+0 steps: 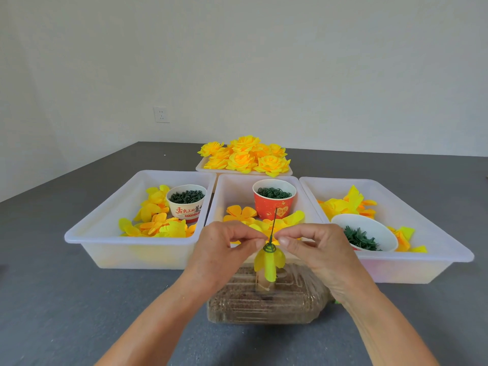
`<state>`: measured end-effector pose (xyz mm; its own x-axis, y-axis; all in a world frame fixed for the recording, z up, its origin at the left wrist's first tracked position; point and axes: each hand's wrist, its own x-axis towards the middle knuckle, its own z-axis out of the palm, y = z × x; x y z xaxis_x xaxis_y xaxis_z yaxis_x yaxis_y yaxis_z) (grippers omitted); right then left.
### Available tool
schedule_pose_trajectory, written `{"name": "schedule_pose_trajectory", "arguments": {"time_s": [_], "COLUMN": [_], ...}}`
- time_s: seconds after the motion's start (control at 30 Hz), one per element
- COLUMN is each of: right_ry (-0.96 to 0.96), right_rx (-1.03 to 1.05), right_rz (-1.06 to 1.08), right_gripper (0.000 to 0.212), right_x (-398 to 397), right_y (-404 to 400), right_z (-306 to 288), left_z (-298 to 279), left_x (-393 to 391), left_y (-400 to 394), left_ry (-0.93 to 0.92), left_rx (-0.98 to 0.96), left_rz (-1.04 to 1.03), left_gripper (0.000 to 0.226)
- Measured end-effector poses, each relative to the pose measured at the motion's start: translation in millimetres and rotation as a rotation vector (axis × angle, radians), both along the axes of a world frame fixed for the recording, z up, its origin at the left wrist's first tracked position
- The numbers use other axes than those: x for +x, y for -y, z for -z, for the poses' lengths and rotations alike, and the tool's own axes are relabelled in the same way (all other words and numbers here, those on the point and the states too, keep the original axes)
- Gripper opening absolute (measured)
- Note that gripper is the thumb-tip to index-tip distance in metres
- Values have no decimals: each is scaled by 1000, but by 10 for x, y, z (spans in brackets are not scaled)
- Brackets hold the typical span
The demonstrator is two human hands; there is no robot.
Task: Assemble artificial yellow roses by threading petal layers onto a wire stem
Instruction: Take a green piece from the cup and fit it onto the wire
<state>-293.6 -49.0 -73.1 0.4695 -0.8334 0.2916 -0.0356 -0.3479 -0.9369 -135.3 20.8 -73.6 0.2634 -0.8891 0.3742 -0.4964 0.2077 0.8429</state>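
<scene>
A thin dark wire stem (273, 223) stands upright in a hole in a sand-filled plastic bottle (266, 299) lying on its side. A yellow petal layer (269, 262) hangs folded downward on the stem, and a green ring piece (269, 247) sits on top of it. My left hand (227, 249) and my right hand (314, 247) meet at the stem from either side, each pinching at the green ring with thumb and forefinger. Loose yellow and orange petals (241, 213) lie in the middle white tray (221, 196) behind the stem.
A left tray (105, 220) holds petals and a cup of dark green parts (187, 202). A red cup of green rings (274, 198) stands in the middle tray. The right tray (422, 233) holds petals and a white bowl of green leaves (364, 236). Finished yellow roses (245, 157) fill a far tray.
</scene>
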Motion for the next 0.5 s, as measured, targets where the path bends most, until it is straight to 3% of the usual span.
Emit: {"name": "schedule_pose_trajectory", "arguments": {"time_s": [0.5], "right_ry": [-64], "right_rx": [-22], "right_rz": [78], "right_gripper": [33], "right_x": [70], "right_y": [-47], "right_z": [57], "left_z": [-29], "left_x": [-35], "left_y": [61], "left_ry": [134], "left_rx": [15], "left_rz": [-32], "left_gripper": [19]}}
